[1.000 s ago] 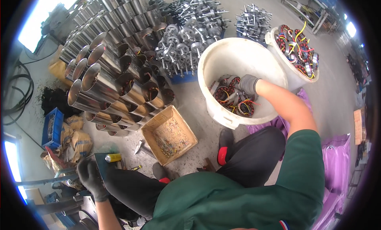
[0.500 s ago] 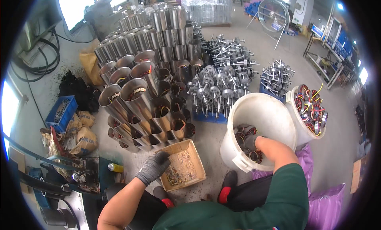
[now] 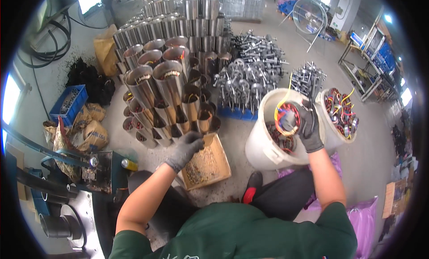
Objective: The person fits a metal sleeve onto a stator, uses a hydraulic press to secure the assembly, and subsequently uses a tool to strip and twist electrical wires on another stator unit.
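My right hand (image 3: 310, 127), in a dark glove, grips a ring-shaped motor stator (image 3: 287, 119) with reddish windings and long yellow leads. It is raised over the mouth of a tall white plastic bin (image 3: 258, 143), inside which several more stators (image 3: 282, 143) lie. My left hand (image 3: 187, 151), gloved in grey, hovers over the upper left edge of a shallow cardboard box (image 3: 222, 163). Its fingers are loosely bent and somewhat apart, and I see nothing in them. Small bits and debris (image 3: 201, 167) cover the box's bottom.
Stacked steel cylinders (image 3: 167, 82), some with wound stators inside, rise ahead on the left. Metal rotors with shafts (image 3: 243, 82) are heaped beyond the bin. A second white bin (image 3: 333, 134) full of stators stands at right. Machinery (image 3: 73, 214) and a blue crate (image 3: 68, 105) flank my left.
My right hand has come up out of the white bin with a stator in its grip. My left hand has shifted slightly up, still near the box. The view has shifted a little.
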The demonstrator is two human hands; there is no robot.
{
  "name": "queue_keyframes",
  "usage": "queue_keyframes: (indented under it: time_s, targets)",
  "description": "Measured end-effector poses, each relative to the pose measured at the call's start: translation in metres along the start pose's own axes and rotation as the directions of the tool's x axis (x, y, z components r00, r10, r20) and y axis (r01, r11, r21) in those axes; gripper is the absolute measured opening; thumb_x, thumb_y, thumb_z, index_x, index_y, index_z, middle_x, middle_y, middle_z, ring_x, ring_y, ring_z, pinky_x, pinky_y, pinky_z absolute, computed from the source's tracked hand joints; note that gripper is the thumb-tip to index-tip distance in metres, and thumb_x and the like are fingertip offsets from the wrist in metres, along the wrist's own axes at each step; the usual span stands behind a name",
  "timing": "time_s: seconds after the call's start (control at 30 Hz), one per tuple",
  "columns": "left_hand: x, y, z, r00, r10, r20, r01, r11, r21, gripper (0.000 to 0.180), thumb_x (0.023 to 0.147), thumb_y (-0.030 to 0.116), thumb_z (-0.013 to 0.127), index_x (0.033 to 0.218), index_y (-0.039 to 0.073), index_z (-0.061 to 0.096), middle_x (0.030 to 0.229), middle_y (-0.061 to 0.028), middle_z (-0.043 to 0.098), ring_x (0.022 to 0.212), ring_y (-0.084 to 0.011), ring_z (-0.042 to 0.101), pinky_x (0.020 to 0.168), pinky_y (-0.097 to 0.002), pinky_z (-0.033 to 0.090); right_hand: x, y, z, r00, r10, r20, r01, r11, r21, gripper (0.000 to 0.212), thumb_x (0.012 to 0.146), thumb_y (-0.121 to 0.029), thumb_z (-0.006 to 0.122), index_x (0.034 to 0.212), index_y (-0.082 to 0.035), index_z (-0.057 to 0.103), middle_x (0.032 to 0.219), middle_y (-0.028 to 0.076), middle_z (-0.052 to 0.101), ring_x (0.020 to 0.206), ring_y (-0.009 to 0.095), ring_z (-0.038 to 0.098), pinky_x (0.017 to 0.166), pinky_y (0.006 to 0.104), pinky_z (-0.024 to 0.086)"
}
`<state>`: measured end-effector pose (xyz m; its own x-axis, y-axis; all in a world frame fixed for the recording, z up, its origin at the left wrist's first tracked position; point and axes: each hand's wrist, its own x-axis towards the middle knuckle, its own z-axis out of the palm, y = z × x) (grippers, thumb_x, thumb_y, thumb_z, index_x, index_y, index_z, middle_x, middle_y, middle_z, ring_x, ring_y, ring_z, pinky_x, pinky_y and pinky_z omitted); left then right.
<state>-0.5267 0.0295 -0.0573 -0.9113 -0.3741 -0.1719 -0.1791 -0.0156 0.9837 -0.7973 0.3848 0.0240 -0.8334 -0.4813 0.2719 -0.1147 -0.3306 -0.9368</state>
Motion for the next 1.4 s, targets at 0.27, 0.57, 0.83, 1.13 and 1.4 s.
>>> queue_keyframes:
  time_s: [0.27,0.57,0.83,1.13,1.4]
  targets:
    - [0.001,-0.039,0.049,0.988,-0.045,0.148,0.104,0.898,-0.427,0.051,0.097,0.028,0.068,0.140,0.008,0.050,0.120,-0.0104,0.064,0.097,-0.0174,0.065,0.085,-0.0306,0.054,-0.060,0.064,0.149,0.941,0.310,0.137,-0.324,0.706,0.629,0.025,0.088,-0.011,0.064,0.112,-0.002,0.059,0.080,0.008,0.063,0.056,0.018,0.059,0.051,0.0322,0.056]
    - [0.009,-0.074,0.093,0.991,0.121,0.051,-0.125,0.749,0.651,0.069,0.077,0.013,0.080,0.134,0.003,0.043,0.094,-0.0219,0.071,0.085,-0.0399,0.070,0.074,-0.0450,0.056,-0.118,0.181,0.150,0.809,0.575,0.125,-0.566,0.703,0.430,0.052,0.085,-0.014,0.074,0.129,-0.005,0.048,0.097,0.011,0.067,0.081,0.023,0.070,0.065,0.0367,0.061]
    - [0.023,-0.081,0.079,0.986,-0.081,0.145,-0.012,0.834,0.551,0.068,0.076,0.018,0.084,0.132,0.001,0.048,0.094,-0.0203,0.072,0.090,-0.0367,0.071,0.079,-0.0451,0.056,-0.105,0.202,0.136,0.745,0.637,0.199,-0.663,0.669,0.337,0.043,0.086,-0.011,0.075,0.118,-0.003,0.048,0.100,0.015,0.067,0.084,0.026,0.071,0.073,0.0386,0.063]
    - [0.036,-0.107,0.081,0.976,-0.178,0.127,0.065,0.793,0.606,0.044,0.084,0.023,0.076,0.115,-0.002,0.056,0.090,-0.0251,0.070,0.089,-0.0396,0.070,0.077,-0.0476,0.055,-0.106,0.199,0.155,0.820,0.567,-0.080,-0.554,0.821,0.139,0.055,0.082,-0.009,0.079,0.124,-0.003,0.045,0.101,0.009,0.061,0.091,0.019,0.064,0.078,0.0334,0.058]
    - [0.029,-0.108,0.077,0.986,-0.163,0.026,0.131,0.867,0.482,0.046,0.093,0.028,0.069,0.125,-0.002,0.053,0.088,-0.0231,0.071,0.085,-0.0363,0.072,0.075,-0.0442,0.055,-0.097,0.224,0.132,0.835,0.545,-0.075,-0.550,0.831,-0.084,0.059,0.077,-0.007,0.080,0.125,-0.003,0.045,0.101,0.010,0.060,0.069,0.016,0.061,0.059,0.0286,0.054]
